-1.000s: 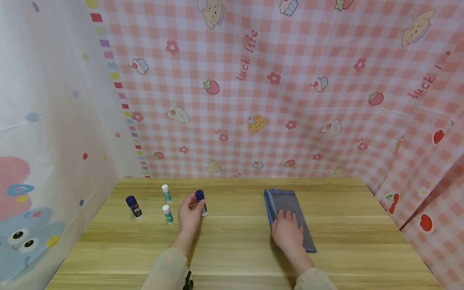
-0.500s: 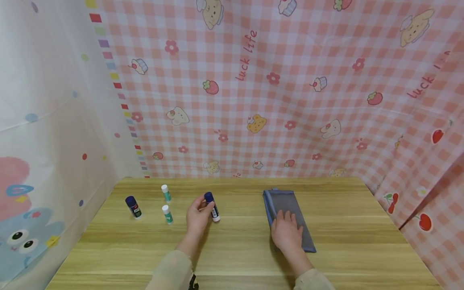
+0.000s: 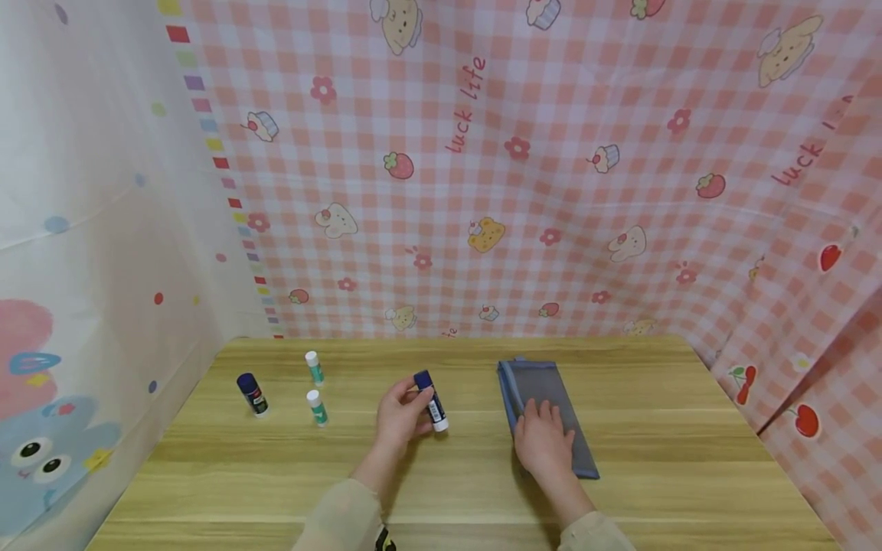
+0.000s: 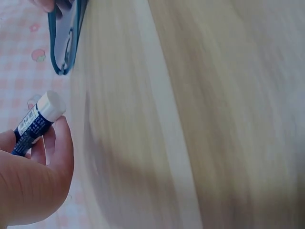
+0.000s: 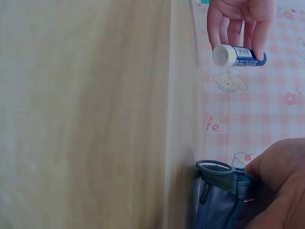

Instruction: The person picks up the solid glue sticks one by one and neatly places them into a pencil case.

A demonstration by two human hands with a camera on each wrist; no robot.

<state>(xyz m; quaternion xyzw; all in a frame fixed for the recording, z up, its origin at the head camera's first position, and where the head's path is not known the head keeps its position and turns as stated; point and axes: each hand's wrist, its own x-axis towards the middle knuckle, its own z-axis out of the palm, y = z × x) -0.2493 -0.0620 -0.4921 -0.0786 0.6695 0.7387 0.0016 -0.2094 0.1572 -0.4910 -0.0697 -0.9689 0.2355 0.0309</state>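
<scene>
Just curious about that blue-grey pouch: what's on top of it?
The person's right hand is on top, over part of the pouch. The patch beneath the hand is covered, and I can't tell what, if anything, is inside.

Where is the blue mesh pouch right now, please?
In the head view, the blue mesh pouch rests on the table right of centre, with the right hand on it and the left hand holding a glue stick to its left.
</scene>
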